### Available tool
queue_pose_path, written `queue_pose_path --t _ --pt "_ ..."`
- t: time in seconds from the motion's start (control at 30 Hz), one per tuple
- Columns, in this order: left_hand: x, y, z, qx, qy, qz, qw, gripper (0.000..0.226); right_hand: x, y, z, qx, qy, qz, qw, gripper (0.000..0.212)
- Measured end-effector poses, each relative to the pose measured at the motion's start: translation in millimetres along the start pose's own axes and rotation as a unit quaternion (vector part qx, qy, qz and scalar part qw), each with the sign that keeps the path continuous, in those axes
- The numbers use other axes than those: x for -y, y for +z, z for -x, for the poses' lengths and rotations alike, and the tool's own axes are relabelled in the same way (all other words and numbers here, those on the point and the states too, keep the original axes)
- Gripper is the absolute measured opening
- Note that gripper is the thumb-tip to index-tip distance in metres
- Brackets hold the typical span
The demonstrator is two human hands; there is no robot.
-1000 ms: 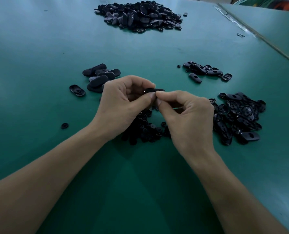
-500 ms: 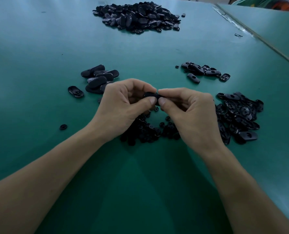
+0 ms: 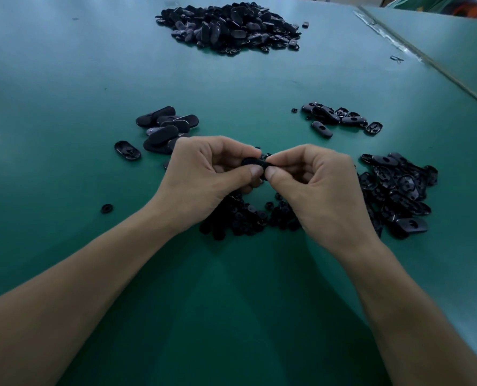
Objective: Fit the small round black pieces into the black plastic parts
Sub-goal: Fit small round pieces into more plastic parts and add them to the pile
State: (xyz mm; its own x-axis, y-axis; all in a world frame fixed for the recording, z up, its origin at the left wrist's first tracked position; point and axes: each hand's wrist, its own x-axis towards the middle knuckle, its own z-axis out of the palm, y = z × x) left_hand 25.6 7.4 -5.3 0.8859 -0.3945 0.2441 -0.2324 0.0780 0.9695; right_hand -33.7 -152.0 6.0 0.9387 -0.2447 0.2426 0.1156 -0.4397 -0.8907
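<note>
Higher now, right hand level with left hand; both pinch black plastic part, long axis left-right.

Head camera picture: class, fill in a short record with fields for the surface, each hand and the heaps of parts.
Surface: green table
Left hand: pinches black part
Right hand: pinches the same part's other end
Under the hands: heap of small round pieces
Right: heap of parts
Left: small stack of parts
Far: large heap
Lone round piece: left, apart
</note>
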Motion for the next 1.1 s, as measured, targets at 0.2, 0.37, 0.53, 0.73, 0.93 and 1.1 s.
queue_pose_path --t 0.2,0.37,0.53,0.73,0.93,1.1 --pt "-3 -1 5 -0.041 0.016 -0.022 0.999 0.027 3 1 1 0.019 0.005 -0.041 0.999 0.013" --pt "-3 -4 6 -0.081 0.039 -0.075 0.993 0.023 10 -1 -8 0.053 -0.005 -0.005 0.999 0.016" --pt "4 -33 -9 -0.218 0.04 -0.098 0.97 0.025 -5 -24 -57 -0.016 0.006 0.256 0.966 0.035" --pt "18 -58 -25 -0.31 0.003 -0.122 0.943 0.022 -32 -46 -92 0.07 0.102 0.464 0.877 0.039" --pt "26 -63 -33 -0.308 -0.071 -0.161 0.935 0.043 -35 -49 -85 -0.008 0.029 0.395 0.918 0.022" --pt "13 -53 -24 -0.305 0.006 -0.244 0.92 0.043 -34 -51 -85 -0.021 0.062 0.29 0.955 0.032"
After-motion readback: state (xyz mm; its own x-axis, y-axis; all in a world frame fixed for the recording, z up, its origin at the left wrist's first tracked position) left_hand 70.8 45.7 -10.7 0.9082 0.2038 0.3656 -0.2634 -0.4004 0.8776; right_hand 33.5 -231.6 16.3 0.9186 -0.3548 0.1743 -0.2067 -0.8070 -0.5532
